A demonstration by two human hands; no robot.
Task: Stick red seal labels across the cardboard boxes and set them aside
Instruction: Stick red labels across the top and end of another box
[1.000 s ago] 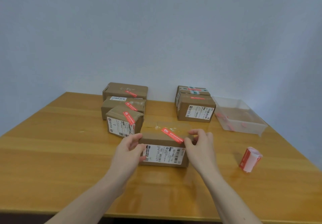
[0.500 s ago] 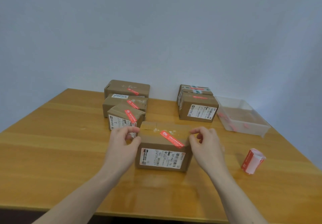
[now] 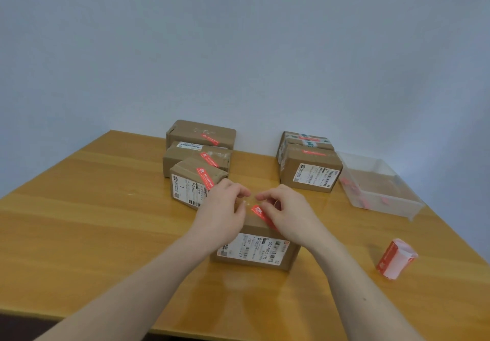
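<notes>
The cardboard box [image 3: 256,248] sits at lower centre of the frame on the wooden table [image 3: 92,234], its white shipping label facing the viewer. A red seal label [image 3: 261,214] lies diagonally across its top. The left hand [image 3: 224,214] and right hand [image 3: 287,214] both rest on the box top with curled fingers; whether they pinch anything cannot be told. Three sealed boxes [image 3: 197,160] stand behind at centre left, two more boxes [image 3: 309,167] at centre right. A clear plastic tray [image 3: 381,187] sits far right, a label roll [image 3: 395,258] lower right.
</notes>
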